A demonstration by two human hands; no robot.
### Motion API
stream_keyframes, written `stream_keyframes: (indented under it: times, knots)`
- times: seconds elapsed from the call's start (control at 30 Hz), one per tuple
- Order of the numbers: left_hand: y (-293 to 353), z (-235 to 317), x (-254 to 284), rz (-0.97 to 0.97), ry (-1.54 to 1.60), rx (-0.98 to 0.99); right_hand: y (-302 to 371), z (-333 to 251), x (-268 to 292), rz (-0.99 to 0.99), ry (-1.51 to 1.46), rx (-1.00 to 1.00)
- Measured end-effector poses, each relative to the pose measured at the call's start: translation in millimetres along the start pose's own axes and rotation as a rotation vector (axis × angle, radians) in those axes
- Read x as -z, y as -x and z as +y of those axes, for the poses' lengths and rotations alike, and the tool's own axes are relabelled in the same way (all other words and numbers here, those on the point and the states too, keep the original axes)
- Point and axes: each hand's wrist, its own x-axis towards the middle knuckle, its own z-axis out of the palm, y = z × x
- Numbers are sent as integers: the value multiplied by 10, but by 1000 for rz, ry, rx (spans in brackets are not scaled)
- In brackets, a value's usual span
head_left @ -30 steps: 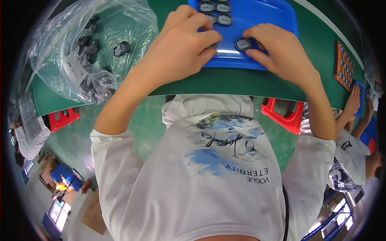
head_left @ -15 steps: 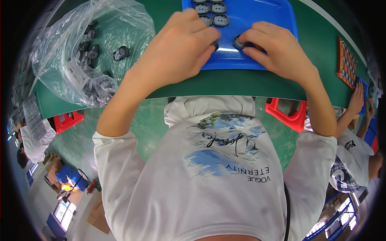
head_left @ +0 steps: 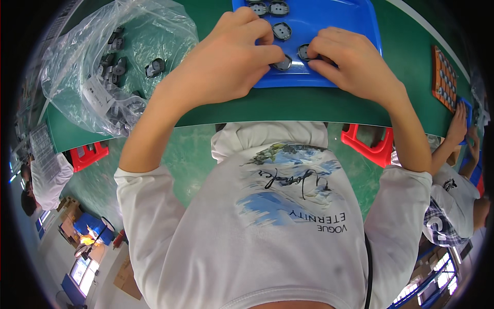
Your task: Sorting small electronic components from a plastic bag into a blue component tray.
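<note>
A blue tray (head_left: 342, 15) lies on the green table. Against its near left part, my left hand (head_left: 231, 59) is closed, with thumb and fingertips on a small dark-grey oval plastic housing (head_left: 282, 63). My right hand (head_left: 355, 64) pinches a similar housing (head_left: 303, 52) just to the right; my fingers cover part of it. Beyond my left fingertips sits another grey housing (head_left: 282, 31), untouched. Farther back in the tray are several more, among them one grey oval housing (head_left: 279, 8); the picture's upper edge cuts off the rearmost.
A clear plastic bag (head_left: 170, 31) of dark plastic parts lies open on the left, with a white label (head_left: 98, 96). At far right stands an orange tray (head_left: 443, 77) of small parts, near a co-worker's hand (head_left: 457, 123). Red stools (head_left: 368, 147) stand below the table edge.
My left fingers have shifted slightly, and more of the housing at their tips shows. The housing beyond them sits slightly nearer. My right hand has barely moved.
</note>
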Motion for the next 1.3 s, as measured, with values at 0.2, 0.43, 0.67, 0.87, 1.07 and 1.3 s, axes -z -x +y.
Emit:
stream_keyframes:
  times: [0.2, 0.43, 0.67, 0.87, 1.07, 1.3]
  knots:
    - [-34, -76, -108, -10, 27, -51, 40, -6, 37, -13, -21, -18]
    - [-36, 8, -128, -24, 29, 64, -281, -75, -27, 139, 133, -170]
    - [26, -68, 27, -13, 30, 113, -450, -30, -123, 84, 174, -305]
    - [-13, -62, -60, -46, 12, 68, -464, 47, -182, 116, 215, -198]
    - [28, -14, -84, -3, -20, 106, -477, 58, -209, 121, 259, -200]
    - [74, 50, -139, 125, -121, 240, -521, -79, -72, 12, 276, -229]
